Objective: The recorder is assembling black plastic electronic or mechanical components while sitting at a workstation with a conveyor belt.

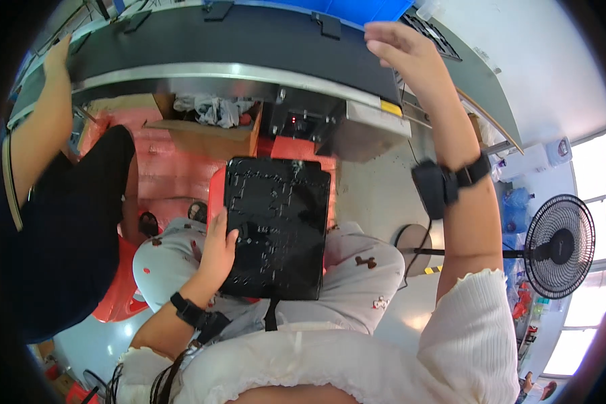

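Observation:
A flat black plastic panel (283,229) with raised ridges and small cut-outs rests over my lap, its long sides pointing away from me. It looks like more than one layer, and a red surface shows past its left edge. My left hand (219,252) grips that left edge, with the thumb on top and part of the fingers hidden. Raised at the far right, my right hand (404,54) is empty with its fingers stretched out. It is over the right end of the black conveyor belt (249,44), near a small black part (326,25).
More black parts (219,10) lie along the belt. At left, a co-worker's arm (50,114) reaches toward it. An open cardboard box (212,138) with grey plastic bags stands underneath. A blue bin (357,8) is behind the belt; a black fan (560,246) stands at right.

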The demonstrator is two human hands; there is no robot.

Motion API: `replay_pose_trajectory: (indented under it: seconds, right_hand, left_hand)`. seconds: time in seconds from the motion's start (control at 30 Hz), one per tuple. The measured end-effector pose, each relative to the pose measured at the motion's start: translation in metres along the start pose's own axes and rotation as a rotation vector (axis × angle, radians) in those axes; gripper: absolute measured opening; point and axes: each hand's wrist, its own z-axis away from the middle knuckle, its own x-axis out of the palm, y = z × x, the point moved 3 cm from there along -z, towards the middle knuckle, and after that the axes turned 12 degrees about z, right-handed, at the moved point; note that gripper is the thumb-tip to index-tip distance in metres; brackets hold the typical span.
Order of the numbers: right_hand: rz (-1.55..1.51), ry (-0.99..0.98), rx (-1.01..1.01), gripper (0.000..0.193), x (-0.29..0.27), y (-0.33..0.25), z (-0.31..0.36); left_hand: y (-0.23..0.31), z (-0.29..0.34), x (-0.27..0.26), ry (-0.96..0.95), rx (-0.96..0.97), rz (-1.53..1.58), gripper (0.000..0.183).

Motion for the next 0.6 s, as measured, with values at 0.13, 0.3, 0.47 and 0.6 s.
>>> replay_pose_trajectory:
  seconds: [0.13,0.3,0.47,0.6]
  right_hand:
    - [0.542,0.130,-0.138,0.072,0.028,0.046,-0.087]
    - [0.674,-0.444,0.112,0.086,0.025,0.102,-0.131]
    - [0.696,-0.149,-0.005,0.050,-0.010,0.096,-0.104]
    - [0.163,0.089,0.143,0.032,-0.026,0.056,-0.029]
  left_hand:
    - [0.003,0.001,0.000,0.004,-0.067,-0.076,0.058]
    - [0.035,-0.012,-0.012,-0.021,-0.110,-0.132,0.061]
    - [0.149,-0.125,-0.077,0.063,0.390,-0.264,0.036]
    - [0.236,-0.297,-0.077,0.144,0.976,-0.436,0.039]
